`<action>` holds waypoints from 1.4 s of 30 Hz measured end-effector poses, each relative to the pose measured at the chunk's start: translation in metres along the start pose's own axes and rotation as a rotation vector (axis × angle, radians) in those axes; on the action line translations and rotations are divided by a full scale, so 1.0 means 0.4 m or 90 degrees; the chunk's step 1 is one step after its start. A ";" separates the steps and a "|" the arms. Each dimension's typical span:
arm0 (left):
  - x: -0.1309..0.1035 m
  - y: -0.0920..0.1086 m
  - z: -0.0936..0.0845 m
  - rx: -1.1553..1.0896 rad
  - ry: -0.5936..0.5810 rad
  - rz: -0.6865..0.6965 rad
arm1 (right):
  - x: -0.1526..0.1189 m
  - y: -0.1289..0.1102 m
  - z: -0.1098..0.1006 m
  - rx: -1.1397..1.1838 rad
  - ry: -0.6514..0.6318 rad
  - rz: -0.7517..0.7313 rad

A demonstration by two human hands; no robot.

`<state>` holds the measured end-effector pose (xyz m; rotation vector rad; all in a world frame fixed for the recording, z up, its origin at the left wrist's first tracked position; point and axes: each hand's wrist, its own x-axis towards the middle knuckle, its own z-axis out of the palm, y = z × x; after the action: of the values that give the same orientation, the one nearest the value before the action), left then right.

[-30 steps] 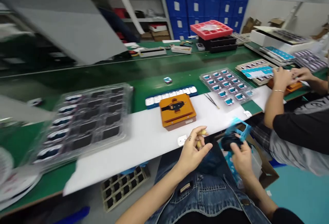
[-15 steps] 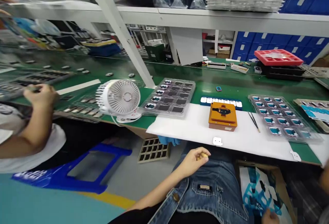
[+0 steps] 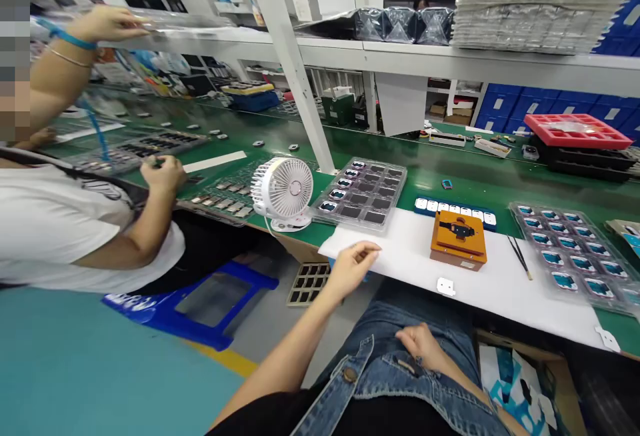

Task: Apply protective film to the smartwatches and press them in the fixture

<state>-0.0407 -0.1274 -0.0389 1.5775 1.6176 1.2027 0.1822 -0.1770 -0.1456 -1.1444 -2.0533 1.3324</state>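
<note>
left hand (image 3: 353, 268) has moved nearer the clear tray (image 3: 363, 223).

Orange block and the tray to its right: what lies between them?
In the head view, tweezers lie on the white sheet between the orange block and the tray, apart from both.

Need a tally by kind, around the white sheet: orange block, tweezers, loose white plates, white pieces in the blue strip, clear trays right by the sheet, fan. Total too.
Orange block: 1
Tweezers: 1
Loose white plates: 2
White pieces in the blue strip: 7
Clear trays by the sheet: 2
White fan: 1
Total: 14
</note>
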 end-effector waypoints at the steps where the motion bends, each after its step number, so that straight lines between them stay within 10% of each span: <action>1: 0.027 -0.008 -0.031 0.032 0.038 0.008 | 0.019 -0.002 0.001 -0.003 -0.002 -0.003; 8: 0.173 -0.076 -0.189 0.245 0.211 0.033 | 0.055 -0.007 0.015 -0.026 -0.007 -0.017; 19: 0.239 -0.142 -0.187 0.282 0.307 0.007 | -0.013 0.048 -0.055 0.001 0.100 0.107; 31: -0.009 0.037 0.196 -0.047 -0.169 0.348 | 0.034 -0.185 -0.177 0.120 0.358 -0.055; 42: -0.022 0.066 0.237 -0.215 -0.316 0.011 | -0.015 -0.107 -0.218 0.087 0.431 -0.095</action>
<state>0.0557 -0.1190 -0.0581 1.5159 1.0281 0.9344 0.2313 -0.1438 -0.0682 -1.1509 -1.4945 0.8376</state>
